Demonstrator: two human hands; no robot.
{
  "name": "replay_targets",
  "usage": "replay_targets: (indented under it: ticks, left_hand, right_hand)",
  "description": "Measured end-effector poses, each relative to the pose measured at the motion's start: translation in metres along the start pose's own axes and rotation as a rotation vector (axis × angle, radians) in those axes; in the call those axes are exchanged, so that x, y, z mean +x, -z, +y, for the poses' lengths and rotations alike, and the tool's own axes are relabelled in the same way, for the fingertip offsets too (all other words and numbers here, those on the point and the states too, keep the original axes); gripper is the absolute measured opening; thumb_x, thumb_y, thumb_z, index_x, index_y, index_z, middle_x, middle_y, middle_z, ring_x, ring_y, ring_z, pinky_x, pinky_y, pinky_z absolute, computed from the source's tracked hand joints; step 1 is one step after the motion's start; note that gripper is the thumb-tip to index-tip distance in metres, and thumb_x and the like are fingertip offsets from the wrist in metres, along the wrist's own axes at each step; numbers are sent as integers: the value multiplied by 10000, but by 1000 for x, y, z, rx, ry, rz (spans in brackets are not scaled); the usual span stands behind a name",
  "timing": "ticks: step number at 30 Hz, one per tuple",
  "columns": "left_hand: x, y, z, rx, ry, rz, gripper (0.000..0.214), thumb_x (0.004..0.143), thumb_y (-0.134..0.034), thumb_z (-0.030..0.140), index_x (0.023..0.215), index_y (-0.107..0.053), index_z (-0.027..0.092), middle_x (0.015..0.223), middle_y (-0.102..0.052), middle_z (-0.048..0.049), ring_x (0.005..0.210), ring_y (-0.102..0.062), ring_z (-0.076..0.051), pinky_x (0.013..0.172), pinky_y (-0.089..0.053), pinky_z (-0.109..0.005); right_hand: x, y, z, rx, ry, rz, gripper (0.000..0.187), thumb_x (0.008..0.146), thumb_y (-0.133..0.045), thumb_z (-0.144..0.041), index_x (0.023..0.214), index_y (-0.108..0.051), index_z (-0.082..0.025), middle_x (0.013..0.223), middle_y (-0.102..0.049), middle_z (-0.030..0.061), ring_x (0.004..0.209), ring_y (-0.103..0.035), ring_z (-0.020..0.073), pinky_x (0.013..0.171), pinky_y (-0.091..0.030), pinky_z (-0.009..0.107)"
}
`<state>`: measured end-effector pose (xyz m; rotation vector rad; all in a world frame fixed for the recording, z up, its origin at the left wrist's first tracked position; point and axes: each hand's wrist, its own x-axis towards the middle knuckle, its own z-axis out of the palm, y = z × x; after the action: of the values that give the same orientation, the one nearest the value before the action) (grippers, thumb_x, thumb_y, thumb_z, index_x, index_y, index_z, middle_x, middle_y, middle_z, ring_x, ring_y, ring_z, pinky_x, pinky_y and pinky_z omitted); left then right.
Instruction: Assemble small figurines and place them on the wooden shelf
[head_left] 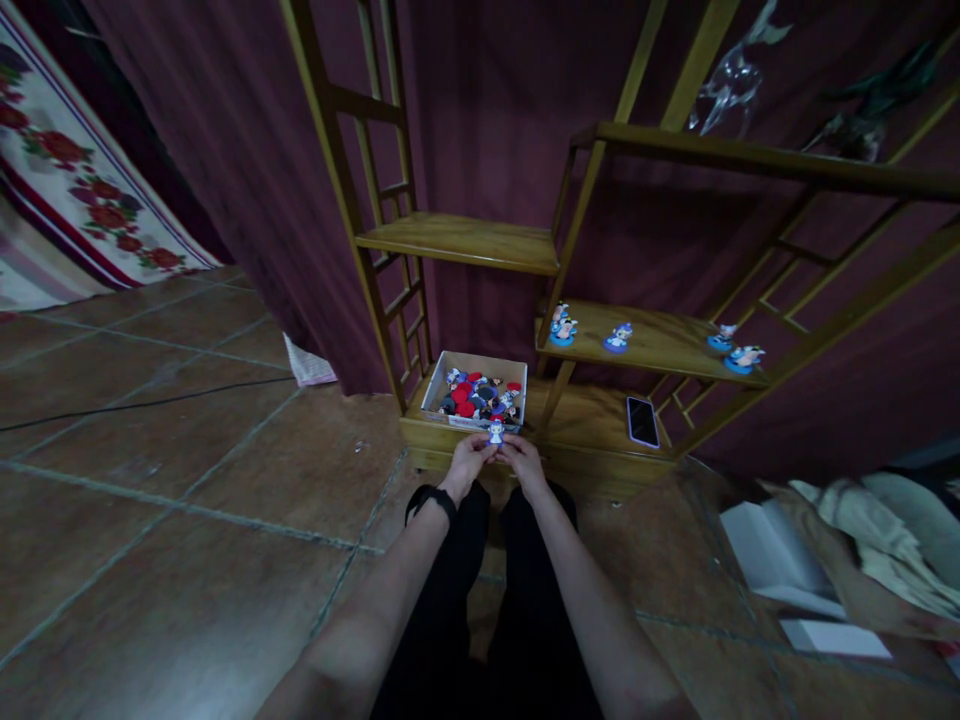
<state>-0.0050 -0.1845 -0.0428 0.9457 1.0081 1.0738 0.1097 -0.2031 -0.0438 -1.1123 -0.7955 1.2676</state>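
Note:
Between my two hands I hold a small white-and-purple figurine (496, 433) upright, just in front of a cardboard box. My left hand (469, 460), with a dark band on its wrist, pinches it from the left. From the right, the fingers of my right hand (523, 462) close on it as well. The open box (484, 363) on the low shelf holds many figurines with red, black and purple bases. On the shelf to the right stands a similar purple-based figurine (618, 338). Figurines with blue bases (562, 335) stand to its left, and others (743, 360) to its right.
A phone (643, 422) lies on the low wooden shelf (592, 418) at right. Above the box juts a wooden shelf board (465, 240). A glass ornament (731, 90) stands on the upper shelf. White box pieces (780, 560) and cloth (877, 540) lie on the floor at right.

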Motion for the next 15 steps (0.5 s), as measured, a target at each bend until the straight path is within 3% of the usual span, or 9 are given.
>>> replay_targets:
  ticks: [7, 15]
  left_hand:
    - [4, 0, -3, 22, -82, 108, 317, 512, -748, 247, 744, -570, 126, 664, -628, -9, 571, -549, -98, 584, -441, -237]
    - [7, 1, -7, 135, -172, 232, 298, 502, -726, 159, 721, -524, 151, 632, -562, 32, 592, -533, -100, 651, -449, -268]
  right_hand:
    - [5, 1, 7, -126, 19, -4, 270, 597, -628, -315, 845, -674, -220, 867, -673, 5, 827, -616, 195, 790, -490, 365]
    - [5, -1, 9, -23, -54, 57, 284, 567, -640, -279, 838, -670, -200, 885, -673, 21, 840, -612, 187, 816, -467, 366]
